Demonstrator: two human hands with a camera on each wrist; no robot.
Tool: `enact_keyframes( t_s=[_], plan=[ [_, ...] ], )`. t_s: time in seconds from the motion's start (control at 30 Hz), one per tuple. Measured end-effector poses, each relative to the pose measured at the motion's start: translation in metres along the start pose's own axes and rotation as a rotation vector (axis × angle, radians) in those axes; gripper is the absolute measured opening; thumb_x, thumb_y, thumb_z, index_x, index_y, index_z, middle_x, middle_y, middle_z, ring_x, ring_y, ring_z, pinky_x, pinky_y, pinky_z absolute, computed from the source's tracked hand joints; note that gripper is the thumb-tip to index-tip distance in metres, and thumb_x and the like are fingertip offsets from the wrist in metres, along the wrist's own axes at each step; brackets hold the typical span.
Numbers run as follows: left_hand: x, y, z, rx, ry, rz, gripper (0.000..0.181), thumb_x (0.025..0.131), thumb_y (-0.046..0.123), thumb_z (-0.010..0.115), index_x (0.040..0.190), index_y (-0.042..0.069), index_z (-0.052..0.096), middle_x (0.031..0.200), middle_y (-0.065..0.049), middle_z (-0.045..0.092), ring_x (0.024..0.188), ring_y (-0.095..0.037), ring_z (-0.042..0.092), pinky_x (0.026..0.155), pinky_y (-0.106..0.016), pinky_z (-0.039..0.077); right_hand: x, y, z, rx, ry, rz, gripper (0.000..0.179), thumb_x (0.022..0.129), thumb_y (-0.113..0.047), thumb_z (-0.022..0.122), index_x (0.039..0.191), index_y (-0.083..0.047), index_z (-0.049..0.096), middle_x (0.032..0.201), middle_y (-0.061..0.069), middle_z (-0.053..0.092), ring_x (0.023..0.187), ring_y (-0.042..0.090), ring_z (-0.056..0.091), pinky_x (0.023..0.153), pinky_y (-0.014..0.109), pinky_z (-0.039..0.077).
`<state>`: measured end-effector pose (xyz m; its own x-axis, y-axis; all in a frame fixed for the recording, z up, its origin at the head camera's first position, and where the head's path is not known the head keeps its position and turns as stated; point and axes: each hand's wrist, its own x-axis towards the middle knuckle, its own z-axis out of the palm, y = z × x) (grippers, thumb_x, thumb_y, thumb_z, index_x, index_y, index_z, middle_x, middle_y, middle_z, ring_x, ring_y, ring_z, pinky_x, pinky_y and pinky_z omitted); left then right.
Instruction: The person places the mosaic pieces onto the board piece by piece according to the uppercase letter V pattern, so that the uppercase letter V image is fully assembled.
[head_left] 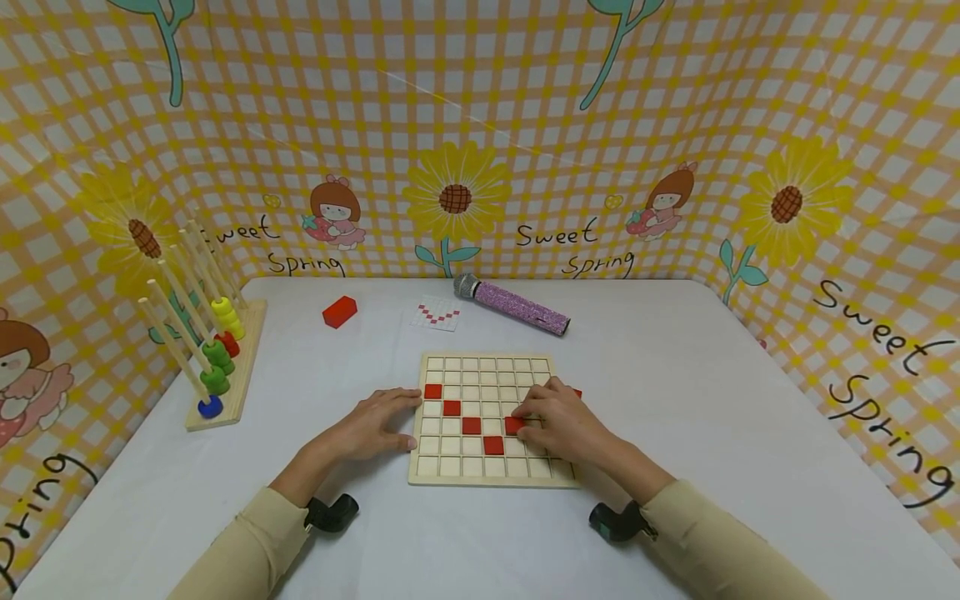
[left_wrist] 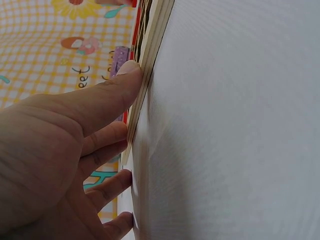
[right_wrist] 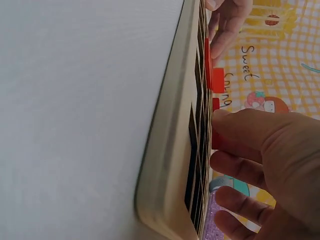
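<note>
A square wooden grid board [head_left: 450,467] lies flat on the white table. Four-sided red tiles sit in its cells, several of them stepping diagonally down from the left to a low red tile [head_left: 493,446]. My left hand [head_left: 372,423] touches the board's left edge, thumb and fingers extended along it, as the left wrist view [left_wrist: 60,145] also shows. Over the right half, my right hand [head_left: 564,423] pinches a red tile [head_left: 513,426] between thumb and fingers, right at the grid. Another red piece [head_left: 577,392] shows partly behind that hand.
Behind the board lie a pattern card [head_left: 438,313] with a red V of squares, a red block [head_left: 340,312] and a glittery purple microphone [head_left: 521,308]. A wooden peg stand [head_left: 251,350] with coloured beads is at left. Patterned cloth [head_left: 480,108] walls the table.
</note>
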<state>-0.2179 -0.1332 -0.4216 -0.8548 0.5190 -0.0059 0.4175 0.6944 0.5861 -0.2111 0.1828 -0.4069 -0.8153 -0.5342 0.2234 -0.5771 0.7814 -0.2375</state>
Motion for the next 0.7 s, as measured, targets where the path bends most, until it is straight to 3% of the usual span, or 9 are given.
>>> enact_keyframes(
  t_s=[0.7],
  plan=[
    [-0.0009,-0.0014,-0.0001,0.000,0.003,0.024,0.061,0.082,0.025,0.072,0.135,0.003,0.049,0.147,-0.010,0.042,0.137,-0.034,0.033,0.111,-0.057,0.024,0.0009,-0.0009,0.0026,-0.009,0.000,0.006,0.021,0.077,-0.025,0.076,0.096,-0.014,0.075,0.092,-0.004,0.064,0.086,0.013,0.043,0.072,0.026,0.037]
  ],
)
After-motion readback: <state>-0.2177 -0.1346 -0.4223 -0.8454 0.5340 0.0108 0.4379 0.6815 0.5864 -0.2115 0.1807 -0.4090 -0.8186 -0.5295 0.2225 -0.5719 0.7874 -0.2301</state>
